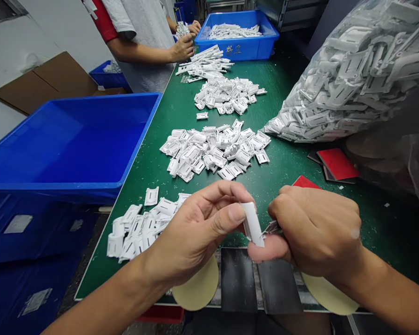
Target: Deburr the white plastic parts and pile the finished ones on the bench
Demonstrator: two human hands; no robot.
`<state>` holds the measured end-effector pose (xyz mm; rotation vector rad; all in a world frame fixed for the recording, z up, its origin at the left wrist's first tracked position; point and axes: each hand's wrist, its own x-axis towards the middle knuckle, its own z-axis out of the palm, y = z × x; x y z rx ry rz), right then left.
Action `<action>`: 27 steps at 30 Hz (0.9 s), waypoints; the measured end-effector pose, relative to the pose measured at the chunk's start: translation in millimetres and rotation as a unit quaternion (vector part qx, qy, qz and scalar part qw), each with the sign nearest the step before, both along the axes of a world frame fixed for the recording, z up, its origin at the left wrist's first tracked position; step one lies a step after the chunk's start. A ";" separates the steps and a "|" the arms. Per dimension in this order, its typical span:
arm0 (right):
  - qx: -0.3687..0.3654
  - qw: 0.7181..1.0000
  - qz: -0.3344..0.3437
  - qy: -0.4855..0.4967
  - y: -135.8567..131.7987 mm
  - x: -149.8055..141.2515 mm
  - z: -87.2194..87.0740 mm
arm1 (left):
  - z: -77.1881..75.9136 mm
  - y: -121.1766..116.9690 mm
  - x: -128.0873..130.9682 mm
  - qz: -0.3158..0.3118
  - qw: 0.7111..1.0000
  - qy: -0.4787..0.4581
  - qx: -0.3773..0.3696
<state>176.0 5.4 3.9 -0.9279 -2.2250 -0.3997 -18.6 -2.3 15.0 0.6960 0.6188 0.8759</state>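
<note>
Between thumb and fingers, my left hand (pixel 192 232) pinches a white plastic part (pixel 253 225), tilted upright over the near table edge. My right hand (pixel 314 228) is closed around a small metal blade (pixel 272 228), mostly hidden by the fingers. The blade meets the lower right edge of the part, and my right thumb presses beneath that end. Left of my left hand lies a pile of similar white parts (pixel 139 232). A larger pile of white parts (pixel 212 151) sits beyond both hands.
A green table (pixel 286 163) carries another white pile (pixel 226 95) farther back. A clear bag of parts (pixel 356 79) bulges at right, near a red pad (pixel 338 164). Blue bins (pixel 139 139) flank the left side; a co-worker (pixel 143 42) handles parts near a blue tub (pixel 237 49). Black pads (pixel 239 279) line the front edge.
</note>
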 end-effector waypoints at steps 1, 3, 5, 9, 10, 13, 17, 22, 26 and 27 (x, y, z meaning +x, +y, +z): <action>0.000 1.000 0.000 -0.001 0.3 0.1 0.0 | 0.3 -0.1 0.0 0.000 1.000 0.001 0.000; -0.007 1.000 0.003 -0.003 1.2 0.1 -0.5 | 0.6 0.0 -0.2 0.002 1.000 0.005 -0.001; -0.012 1.000 0.005 -0.002 2.0 -0.1 -1.1 | 0.4 0.3 -0.2 0.000 1.000 0.007 0.001; -0.014 1.000 0.002 -0.008 1.5 -0.4 -1.6 | -1.4 1.3 0.3 -0.001 1.000 0.008 0.004; -0.012 1.000 0.001 -0.008 1.1 -0.5 -1.5 | -1.9 1.5 0.6 -0.001 1.000 0.008 0.003; -0.013 1.000 -0.001 -0.004 0.1 -1.3 -1.4 | -2.2 1.6 1.0 0.003 1.000 0.005 0.000; -0.010 1.000 -0.003 -0.004 0.1 -1.8 -1.7 | -1.3 0.7 1.0 0.008 1.000 0.005 -0.007; 0.000 1.000 -0.005 -0.004 0.9 -1.5 -1.8 | -1.2 -0.1 1.0 0.013 1.000 0.007 -0.009; -0.001 1.000 -0.006 -0.006 1.0 -1.7 -2.4 | -1.2 0.5 1.5 0.017 1.000 0.015 -0.009; 0.001 1.000 -0.006 -0.006 0.9 -1.7 -2.5 | -1.1 0.5 1.7 0.018 1.000 0.015 -0.009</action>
